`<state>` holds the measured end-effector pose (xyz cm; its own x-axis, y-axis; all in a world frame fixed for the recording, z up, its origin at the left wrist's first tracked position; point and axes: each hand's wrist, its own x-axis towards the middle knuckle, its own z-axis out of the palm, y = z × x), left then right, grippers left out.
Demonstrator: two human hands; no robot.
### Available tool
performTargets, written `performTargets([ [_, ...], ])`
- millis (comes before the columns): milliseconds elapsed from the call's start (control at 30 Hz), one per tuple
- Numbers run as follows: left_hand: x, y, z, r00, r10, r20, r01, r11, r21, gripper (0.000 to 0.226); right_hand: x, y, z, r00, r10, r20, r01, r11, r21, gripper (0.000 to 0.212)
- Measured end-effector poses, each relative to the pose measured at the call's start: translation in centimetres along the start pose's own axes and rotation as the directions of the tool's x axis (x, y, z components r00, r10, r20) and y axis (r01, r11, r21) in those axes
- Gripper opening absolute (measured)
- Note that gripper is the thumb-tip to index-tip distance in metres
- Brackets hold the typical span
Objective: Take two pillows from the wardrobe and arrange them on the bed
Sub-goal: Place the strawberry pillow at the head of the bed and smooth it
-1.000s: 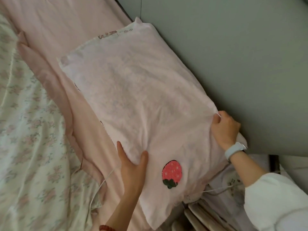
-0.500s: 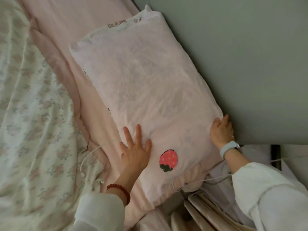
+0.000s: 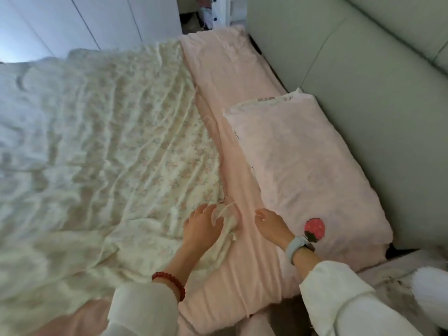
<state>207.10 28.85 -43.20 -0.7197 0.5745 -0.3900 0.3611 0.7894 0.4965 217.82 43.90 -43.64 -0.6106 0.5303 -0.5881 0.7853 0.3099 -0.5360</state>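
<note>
A pale pink pillow [image 3: 303, 170] with a red strawberry patch [image 3: 314, 229] lies flat on the pink bed sheet [image 3: 232, 98], its long side against the grey-green headboard [image 3: 378, 88]. My left hand [image 3: 202, 226] rests on the corner of the floral quilt [image 3: 109, 151], fingers curled over a white fold of it. My right hand [image 3: 271, 225] hovers over the sheet just left of the pillow, fingers apart and holding nothing. Only one pillow is in view.
White wardrobe doors [image 3: 101, 18] stand beyond the far side of the bed. A dark gap [image 3: 201, 13] with small objects opens at the far end. A white furry item [image 3: 429, 294] and a patterned surface lie at the lower right beside the bed.
Both hands have left the pillow and moved left. The left hand now lies on the quilt corner, the right over the sheet. The view has lifted, showing the whole bed.
</note>
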Motion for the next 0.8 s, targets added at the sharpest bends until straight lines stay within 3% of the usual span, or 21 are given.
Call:
performTargets([
  [133, -8.2, -9.9, -7.7, 0.977, -0.078, -0.199, 0.055, 0.991, -0.12, 0.042, -6.7, -9.6, 8.2, 0.979, -0.205, 0.013, 0.205, 0.978, 0.031, 0.028],
  [200, -13.0, -15.4, -11.2, 0.948, -0.156, -0.277, 0.102, 0.974, -0.201, 0.04, -10.3, -14.3, 12.7, 0.954, -0.288, 0.086, 0.287, 0.958, 0.02, 0.031],
  [367, -25.0, -29.0, -17.6, 0.811, -0.4, -0.427, 0.258, 0.899, -0.353, 0.035, -19.0, -24.4, 24.4, 0.841, -0.459, 0.287, 0.483, 0.876, -0.015, 0.031],
  [533, -34.8, -38.8, -18.7, 0.645, -0.615, -0.454, 0.367, 0.77, -0.521, 0.034, -24.0, -30.6, 35.2, 0.714, -0.518, 0.471, 0.623, 0.777, -0.09, 0.03],
  [800, -45.6, -50.1, -19.0, 0.369, -0.862, -0.347, 0.493, 0.499, -0.713, 0.035, -29.1, -39.0, 50.8, 0.49, -0.556, 0.671, 0.783, 0.62, -0.058, 0.027],
])
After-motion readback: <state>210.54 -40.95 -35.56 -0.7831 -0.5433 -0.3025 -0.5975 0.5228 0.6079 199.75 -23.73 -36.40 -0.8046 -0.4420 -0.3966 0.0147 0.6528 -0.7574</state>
